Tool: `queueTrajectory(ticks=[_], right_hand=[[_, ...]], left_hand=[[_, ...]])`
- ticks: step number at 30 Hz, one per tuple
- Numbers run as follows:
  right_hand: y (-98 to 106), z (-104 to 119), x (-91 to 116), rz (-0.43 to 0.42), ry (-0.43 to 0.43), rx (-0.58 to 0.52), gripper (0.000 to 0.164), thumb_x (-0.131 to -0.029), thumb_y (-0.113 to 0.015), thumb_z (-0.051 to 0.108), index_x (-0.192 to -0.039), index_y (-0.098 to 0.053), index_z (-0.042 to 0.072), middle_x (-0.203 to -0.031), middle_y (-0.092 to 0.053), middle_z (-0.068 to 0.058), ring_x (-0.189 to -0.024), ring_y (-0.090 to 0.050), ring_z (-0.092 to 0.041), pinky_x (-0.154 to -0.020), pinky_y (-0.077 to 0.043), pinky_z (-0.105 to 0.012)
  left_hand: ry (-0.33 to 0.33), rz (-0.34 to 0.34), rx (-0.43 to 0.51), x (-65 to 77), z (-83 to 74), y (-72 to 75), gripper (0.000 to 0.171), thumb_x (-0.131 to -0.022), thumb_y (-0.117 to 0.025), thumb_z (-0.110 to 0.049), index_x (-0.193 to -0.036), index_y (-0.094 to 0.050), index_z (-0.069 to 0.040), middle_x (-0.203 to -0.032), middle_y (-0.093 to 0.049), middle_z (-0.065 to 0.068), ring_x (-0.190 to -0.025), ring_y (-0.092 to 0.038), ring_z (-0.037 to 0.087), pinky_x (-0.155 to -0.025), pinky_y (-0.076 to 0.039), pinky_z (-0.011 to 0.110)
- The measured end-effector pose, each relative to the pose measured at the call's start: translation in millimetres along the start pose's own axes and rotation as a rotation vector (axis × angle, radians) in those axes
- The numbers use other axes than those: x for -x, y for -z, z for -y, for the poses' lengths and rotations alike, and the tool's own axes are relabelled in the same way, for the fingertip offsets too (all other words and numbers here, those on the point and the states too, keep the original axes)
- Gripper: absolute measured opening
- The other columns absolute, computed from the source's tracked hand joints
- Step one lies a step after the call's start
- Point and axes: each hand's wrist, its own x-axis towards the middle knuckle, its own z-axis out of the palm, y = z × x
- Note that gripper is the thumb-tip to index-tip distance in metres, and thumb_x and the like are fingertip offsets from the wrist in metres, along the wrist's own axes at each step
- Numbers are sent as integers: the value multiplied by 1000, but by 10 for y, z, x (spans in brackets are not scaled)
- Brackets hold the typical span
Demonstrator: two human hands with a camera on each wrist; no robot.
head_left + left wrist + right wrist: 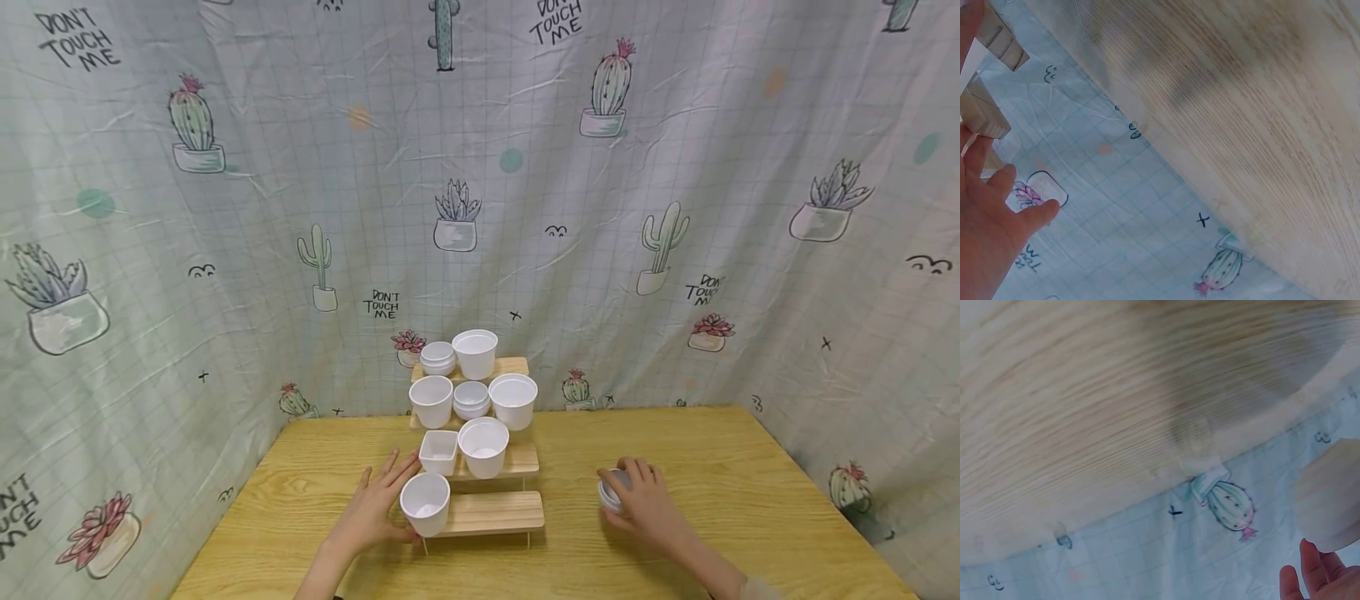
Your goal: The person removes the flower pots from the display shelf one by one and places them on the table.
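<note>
A small white round pot (609, 493) is gripped by my right hand (651, 505) near the table surface, right of the tiered wooden stand (495, 515). Its underside fills the right edge of the right wrist view, above the fingertips. My left hand (375, 504) rests against the stand's left side with fingers spread and fairly straight. The left wrist view has those fingers beside the wooden shelf ends (985, 115). Close to that hand, a white round pot (425, 505) sits at the left of the bottom step, and a square white pot (438, 452) one step up.
A white pot (483, 447) shares the second step with the square one. Higher up, the third step bears two larger pots and a small ribbed one (471, 400); the top holds a small pot (438, 359) and a taller pot (476, 354). Cactus-print cloth (525, 275) encloses the table (322, 475).
</note>
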Motion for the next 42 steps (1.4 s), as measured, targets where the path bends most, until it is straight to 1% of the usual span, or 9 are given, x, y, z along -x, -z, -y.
queueTrajectory(ticks=[5, 10, 15, 18, 23, 28, 33, 37, 42], right_hand=[[-57, -85, -10, -3, 5, 9, 54, -57, -80, 29, -105, -61, 15, -94, -49, -13, -82, -47, -28, -67, -44, -44], [-95, -137, -53, -26, 4, 17, 52, -57, -80, 28, -103, -61, 13, -94, -48, -14, -83, -47, -29, -64, -44, -45], [-135, -159, -118, -26, -32, -4, 48, -60, -78, 29, -103, -62, 14, -94, -50, -14, -84, -47, -30, -65, -43, -46], [-163, -167, -150, -6, -56, -15, 47, -62, -77, 30, -104, -62, 15, -95, -50, -13, -85, -48, -30, -68, -43, -48], [-206, -174, -197, 11, -68, -22, 46, -64, -76, 29, -105, -61, 15, -97, -50, -14, -86, -48, -30, -70, -43, -49], [-245, -188, -249, -1, -51, -6, 47, -64, -77, 29, -105, -61, 14, -97, -50, -15, -86, -47, -31, -69, -42, -48], [-296, -222, -311, -19, -52, -4, 46, -65, -76, 30, -105, -60, 14, -96, -50, -15, -85, -46, -30, -67, -40, -46], [-338, -248, -346, 12, -85, -15, 46, -66, -75, 31, -106, -59, 14, -96, -50, -15, -86, -46, -30, -67, -40, -46], [-397, -272, -392, 45, -115, -35, 45, -68, -75, 29, -107, -59, 14, -97, -49, -16, -88, -45, -31, -70, -39, -48]], left_hand=[[21, 19, 6, 3, -11, 16, 108, -43, -84, -43, -136, -38, -14, -143, -36, 3, -134, -23, 34, -98, -19, 69], [22, 16, 10, 0, -5, 11, 108, -43, -84, -42, -137, -37, -15, -143, -36, 2, -134, -23, 35, -99, -19, 69], [16, 14, 1, -2, 6, 7, 109, -43, -84, -43, -137, -36, -15, -143, -35, 2, -134, -24, 35, -98, -19, 69], [12, 13, -3, -3, 12, 4, 109, -43, -84, -44, -137, -37, -15, -143, -35, 2, -134, -25, 35, -98, -19, 69], [0, -5, -3, -2, 10, -2, 107, -43, -83, -44, -136, -38, -14, -142, -37, 3, -133, -26, 36, -96, -21, 70], [-22, -31, -11, 0, 4, -10, 108, -41, -84, -44, -134, -40, -12, -141, -39, 5, -131, -29, 39, -93, -24, 71], [-3, -7, 4, 1, 1, -7, 107, -43, -84, -43, -135, -39, -12, -141, -38, 6, -132, -26, 38, -95, -21, 71], [13, 15, 6, 1, -1, -2, 106, -45, -83, -44, -136, -39, -13, -142, -37, 4, -134, -24, 36, -96, -20, 71], [20, 20, 12, -5, 4, -6, 105, -45, -84, -43, -135, -39, -12, -143, -36, 4, -134, -23, 35, -97, -19, 70]])
